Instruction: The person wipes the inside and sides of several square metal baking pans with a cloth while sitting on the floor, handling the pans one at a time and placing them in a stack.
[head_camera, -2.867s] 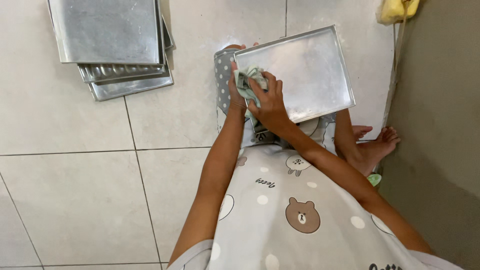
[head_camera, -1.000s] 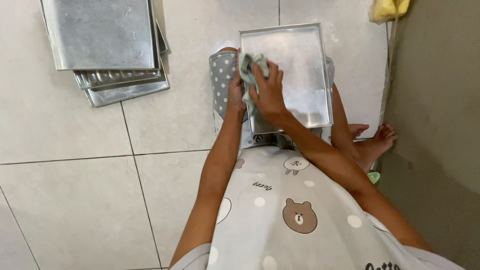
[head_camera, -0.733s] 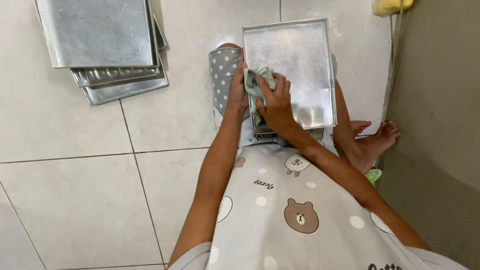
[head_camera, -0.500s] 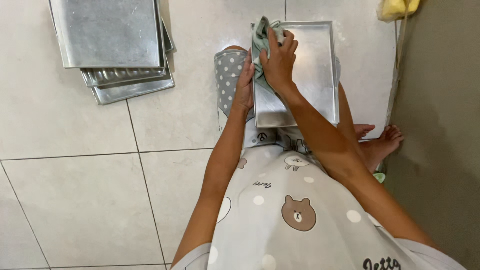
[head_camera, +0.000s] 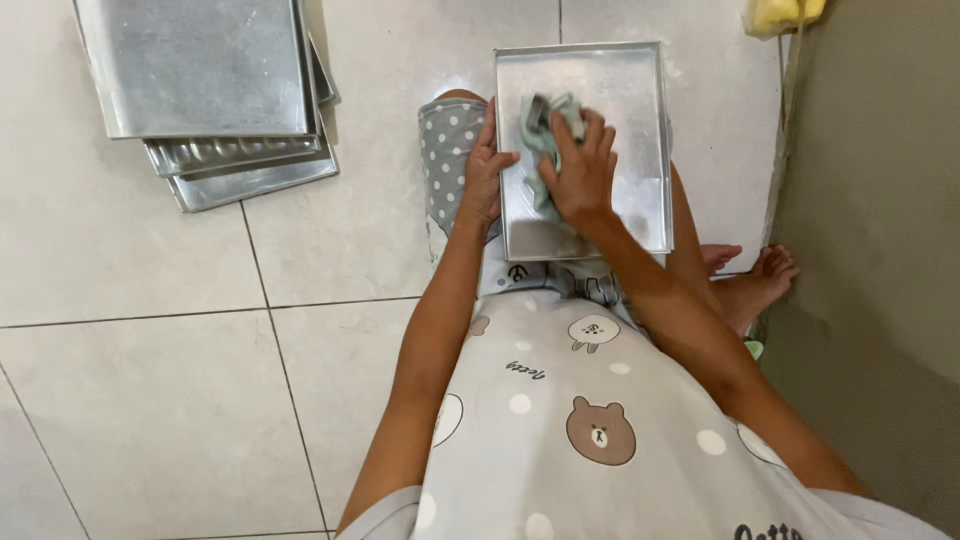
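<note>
No packages, labels, signs or screens show in the view.

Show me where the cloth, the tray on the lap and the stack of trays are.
cloth (head_camera: 538, 118), head view, its bunched upper part.
tray (head_camera: 620, 80), head view, its bare upper bottom.
stack of trays (head_camera: 195, 65), head view, the top tray's middle.
</note>
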